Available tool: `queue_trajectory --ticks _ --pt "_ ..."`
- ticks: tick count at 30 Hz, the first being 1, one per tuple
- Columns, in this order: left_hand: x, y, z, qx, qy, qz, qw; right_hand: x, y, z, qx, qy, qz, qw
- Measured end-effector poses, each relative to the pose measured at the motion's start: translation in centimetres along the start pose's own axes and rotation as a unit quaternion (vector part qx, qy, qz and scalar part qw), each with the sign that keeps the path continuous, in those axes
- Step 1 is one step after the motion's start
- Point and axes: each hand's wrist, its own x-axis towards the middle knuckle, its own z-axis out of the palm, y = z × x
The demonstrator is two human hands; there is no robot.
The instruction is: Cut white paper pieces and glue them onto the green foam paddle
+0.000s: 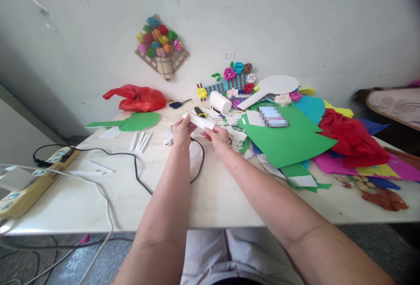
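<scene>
Both my hands are raised over the middle of the table, with a white rolled paper piece (202,122) stretched between them. My left hand (182,131) pinches its left end, and the fingers of my right hand (217,138) are closed on the right end. Partly hidden behind my left hand lies a white tool (168,138), perhaps a glue gun, near a black cable (201,156). To the left are several thin white paper rolls (143,142). Just beyond my hands sit a yellow and black cutter (200,111) and a white cylinder (220,102).
A yellow power strip (36,184) with cables occupies the left side. Behind are a green paddle-shaped cutout (139,122), a red plastic bag (141,99) and scissors (180,104). Green sheets (288,145), a phone (273,116) and red crepe paper (352,138) cover the right.
</scene>
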Motion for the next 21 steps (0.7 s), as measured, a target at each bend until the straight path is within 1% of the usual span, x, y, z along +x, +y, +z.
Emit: queue_trajectory --ticks 9,14,19,21 --pt "0.18 -0.16 -0.05 -0.006 -0.002 -0.001 1.0 -0.03 0.05 -0.01 -0.001 -0.001 0.005 1.0" --pt "0.18 -0.23 -0.07 0.002 -0.023 -0.012 1.0 0.06 0.17 -0.06 0.006 -0.001 0.0 1.0" --pt "0.35 -0.43 -0.24 0.008 -0.022 -0.003 1.0 0.04 0.02 -0.07 -0.01 0.001 0.003 1.0" --pt "0.37 -0.52 -0.28 0.009 -0.039 -0.003 0.999 -0.03 -0.22 -0.04 -0.01 0.005 0.013 1.0"
